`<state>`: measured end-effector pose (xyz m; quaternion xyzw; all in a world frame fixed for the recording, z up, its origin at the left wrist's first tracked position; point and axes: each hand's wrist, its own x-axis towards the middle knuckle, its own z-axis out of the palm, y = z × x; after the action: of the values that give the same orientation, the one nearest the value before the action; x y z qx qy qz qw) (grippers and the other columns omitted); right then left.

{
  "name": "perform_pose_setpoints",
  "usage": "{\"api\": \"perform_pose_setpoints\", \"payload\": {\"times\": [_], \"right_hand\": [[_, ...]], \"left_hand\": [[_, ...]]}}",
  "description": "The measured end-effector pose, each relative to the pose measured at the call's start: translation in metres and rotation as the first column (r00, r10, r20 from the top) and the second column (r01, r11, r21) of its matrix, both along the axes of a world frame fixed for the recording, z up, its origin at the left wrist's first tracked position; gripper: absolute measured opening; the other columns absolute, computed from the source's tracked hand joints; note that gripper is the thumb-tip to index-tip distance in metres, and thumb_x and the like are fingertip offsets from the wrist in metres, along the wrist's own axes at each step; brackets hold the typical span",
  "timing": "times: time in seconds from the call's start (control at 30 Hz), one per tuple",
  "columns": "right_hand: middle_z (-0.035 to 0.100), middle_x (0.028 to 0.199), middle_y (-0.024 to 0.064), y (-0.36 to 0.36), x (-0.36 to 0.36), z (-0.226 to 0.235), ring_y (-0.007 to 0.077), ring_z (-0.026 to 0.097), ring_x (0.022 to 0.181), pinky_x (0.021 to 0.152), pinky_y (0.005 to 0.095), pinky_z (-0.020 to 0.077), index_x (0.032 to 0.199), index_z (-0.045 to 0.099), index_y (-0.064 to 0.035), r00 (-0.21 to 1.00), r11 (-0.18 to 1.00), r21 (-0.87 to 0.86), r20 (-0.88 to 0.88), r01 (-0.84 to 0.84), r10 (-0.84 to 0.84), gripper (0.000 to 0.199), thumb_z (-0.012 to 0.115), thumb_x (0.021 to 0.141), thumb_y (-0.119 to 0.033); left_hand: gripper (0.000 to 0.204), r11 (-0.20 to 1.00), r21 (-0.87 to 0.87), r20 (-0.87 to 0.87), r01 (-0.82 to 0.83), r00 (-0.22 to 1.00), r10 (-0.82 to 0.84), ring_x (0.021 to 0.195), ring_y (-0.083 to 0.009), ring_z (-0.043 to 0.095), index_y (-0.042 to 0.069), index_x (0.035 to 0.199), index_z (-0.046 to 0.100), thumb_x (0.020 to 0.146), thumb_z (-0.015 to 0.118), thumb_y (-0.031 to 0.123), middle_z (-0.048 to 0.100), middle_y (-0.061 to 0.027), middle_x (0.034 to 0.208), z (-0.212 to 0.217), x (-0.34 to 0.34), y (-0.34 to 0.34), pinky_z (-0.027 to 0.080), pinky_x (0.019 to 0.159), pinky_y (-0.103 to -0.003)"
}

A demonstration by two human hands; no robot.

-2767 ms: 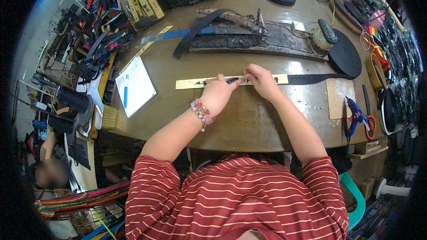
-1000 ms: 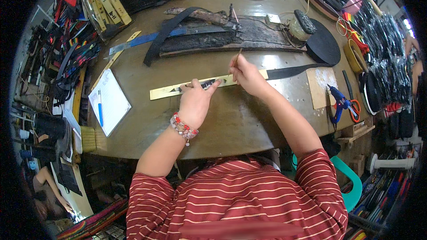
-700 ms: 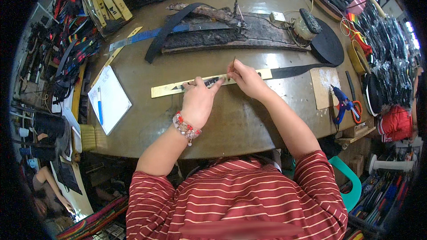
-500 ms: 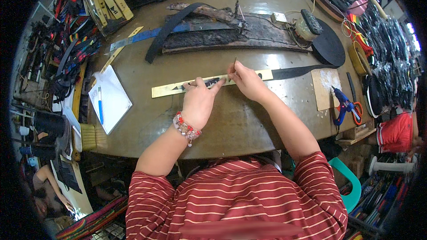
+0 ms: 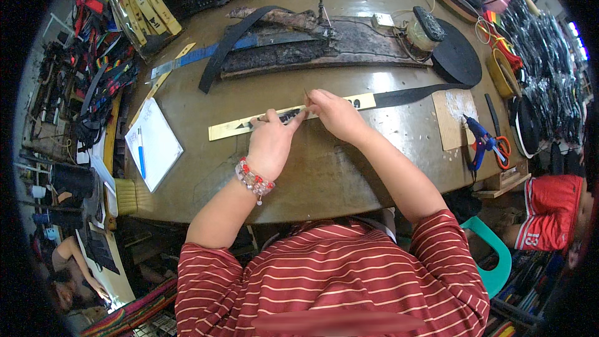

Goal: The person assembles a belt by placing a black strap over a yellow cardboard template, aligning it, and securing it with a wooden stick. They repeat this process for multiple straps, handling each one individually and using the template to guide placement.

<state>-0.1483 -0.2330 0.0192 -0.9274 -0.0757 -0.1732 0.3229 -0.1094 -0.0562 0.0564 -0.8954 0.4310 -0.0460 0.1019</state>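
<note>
Across the table lies a pale yellow strip [image 5: 224,130], stencil-like, with black markings along it. My left hand [image 5: 269,140] rests on the strip with its fingers spread, a beaded bracelet at the wrist. Just right of those fingertips, my right hand [image 5: 334,115] is closed in a pinch over the strip. A short, thin, stick-like tool [image 5: 306,95] pokes up from that pinch; its lower end is hidden by the fingers. Black webbing [image 5: 405,95] comes out from the strip's right end and leads to a large black roll [image 5: 458,53].
Behind the strip sits a dark, worn wooden board [image 5: 368,43] with a jar [image 5: 423,31] on it. Paper with a blue pen [image 5: 141,153] lies left. A blue glue gun [image 5: 479,140] and orange-handled scissors [image 5: 503,153] lie right. A brush [image 5: 126,196] stands at the left edge.
My right hand has shifted left along the strip, closer to my left hand, with the thin tool still pinched. My left hand stays pressed on the strip. The whole view has shifted slightly.
</note>
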Motion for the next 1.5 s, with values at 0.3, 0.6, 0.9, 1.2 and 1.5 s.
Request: {"api": "perform_pose_setpoints", "payload": {"times": [0.3, 0.6, 0.9, 1.2, 1.5], "right_hand": [[0.060, 0.078, 0.0169, -0.049, -0.010, 0.038, 0.0303, 0.060, 0.075, 0.068, 0.0335, 0.0477, 0.094, 0.049, -0.0038, 0.946, 0.864, 0.385, -0.107, 0.323, -0.306, 0.011, 0.054, 0.084, -0.002], [0.057, 0.090, 0.0201, -0.068, -0.038, -0.002, 0.0413, 0.055, 0.084, 0.072, 0.0435, 0.0457, 0.092, 0.046, -0.0038, 0.976, 0.970, 0.106, -0.014, 0.217, -0.217, 0.010, 0.053, 0.086, -0.009], [0.053, 0.079, 0.0055, -0.114, -0.037, 0.005, 0.0128, 0.049, 0.060, 0.054, 0.0265, 0.0405, 0.095, 0.043, -0.0044, 0.953, 0.886, 0.371, -0.218, 0.280, -0.209, 0.007, 0.048, 0.091, -0.005], [0.052, 0.079, 0.0133, -0.106, -0.041, 0.004, 0.0257, 0.054, 0.075, 0.070, 0.0326, 0.0440, 0.091, 0.046, -0.0007, 0.985, 0.985, 0.062, 0.048, 0.162, -0.165, 0.008, 0.051, 0.085, 0.001], [0.056, 0.087, 0.0196, -0.107, -0.047, 0.013, 0.0380, 0.055, 0.085, 0.073, 0.0384, 0.0443, 0.090, 0.047, 0.0005, 0.993, 0.984, 0.138, -0.064, 0.110, -0.102, 0.008, 0.051, 0.083, -0.001]], "left_hand": [[0.064, 0.999, 0.044, -0.244, 0.031, 0.969, -0.019, 0.070, -0.0338, 0.061, 0.039, 0.137, 0.033, 0.085, 0.041, 0.002, 0.051, -0.0194, 0.087, 0.014, 0.014, 0.000, 0.054, 0.062, -0.039], [0.034, 0.954, -0.072, -0.337, 0.289, 0.894, -0.296, 0.089, -0.0311, 0.059, 0.009, 0.111, 0.057, 0.080, 0.046, 0.002, 0.057, -0.0169, 0.090, 0.036, 0.032, -0.057, 0.050, 0.078, -0.038], [0.049, 0.919, -0.215, -0.067, 0.329, 0.934, -0.350, 0.081, -0.0287, 0.057, 0.010, 0.126, 0.049, 0.078, 0.052, 0.002, 0.052, -0.0142, 0.091, -0.013, -0.020, -0.103, 0.055, 0.060, -0.032], [0.047, 0.925, -0.174, -0.004, 0.339, 0.939, -0.345, 0.079, -0.0278, 0.055, 0.011, 0.124, 0.051, 0.077, 0.053, 0.003, 0.052, -0.0130, 0.093, -0.009, -0.020, -0.105, 0.054, 0.060, -0.031], [0.048, 0.927, -0.212, -0.032, 0.311, 0.945, -0.324, 0.081, -0.0278, 0.055, 0.011, 0.124, 0.052, 0.077, 0.054, 0.003, 0.052, -0.0122, 0.094, -0.012, -0.021, -0.105, 0.054, 0.060, -0.031]]}}
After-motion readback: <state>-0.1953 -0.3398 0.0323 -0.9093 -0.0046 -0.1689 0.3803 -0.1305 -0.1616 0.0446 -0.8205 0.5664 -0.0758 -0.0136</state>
